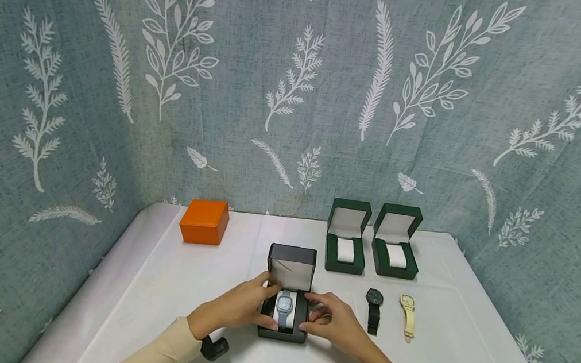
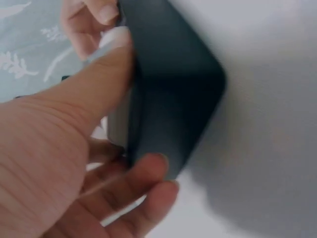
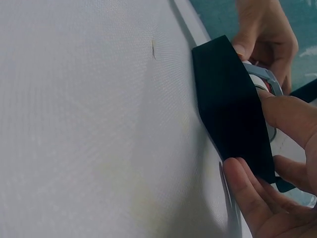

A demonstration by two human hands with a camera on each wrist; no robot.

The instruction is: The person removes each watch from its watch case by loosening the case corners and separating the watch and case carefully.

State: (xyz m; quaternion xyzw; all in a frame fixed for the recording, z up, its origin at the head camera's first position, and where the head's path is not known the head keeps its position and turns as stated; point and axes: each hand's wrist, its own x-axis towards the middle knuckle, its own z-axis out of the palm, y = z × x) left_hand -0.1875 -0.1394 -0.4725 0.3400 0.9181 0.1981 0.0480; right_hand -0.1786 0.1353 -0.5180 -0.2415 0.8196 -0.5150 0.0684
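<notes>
A black watch box point(image 1: 301, 321) stands on the table with its lid point(image 1: 291, 268) raised. Inside it, a watch with a grey-blue strap point(image 1: 284, 304) is wrapped round a white cushion, dial up. My left hand point(image 1: 238, 304) grips the box's left side, thumb near the front and fingers toward the hinge. On the opposite side my right hand point(image 1: 335, 322) holds the box, thumb on its front right rim and index finger at the back corner. The left wrist view has the left thumb on the rim and fingertips against the dark box wall point(image 2: 173, 99).
To the right lie a black watch point(image 1: 374, 310) and a gold watch point(image 1: 407, 314). Behind them stand two open green watch boxes point(image 1: 332, 260) point(image 1: 379, 264) with white cushions. An orange box point(image 1: 204, 222), closed, sits at the back left. Patterned fabric point(image 1: 298, 90) surrounds the white table point(image 1: 156, 291).
</notes>
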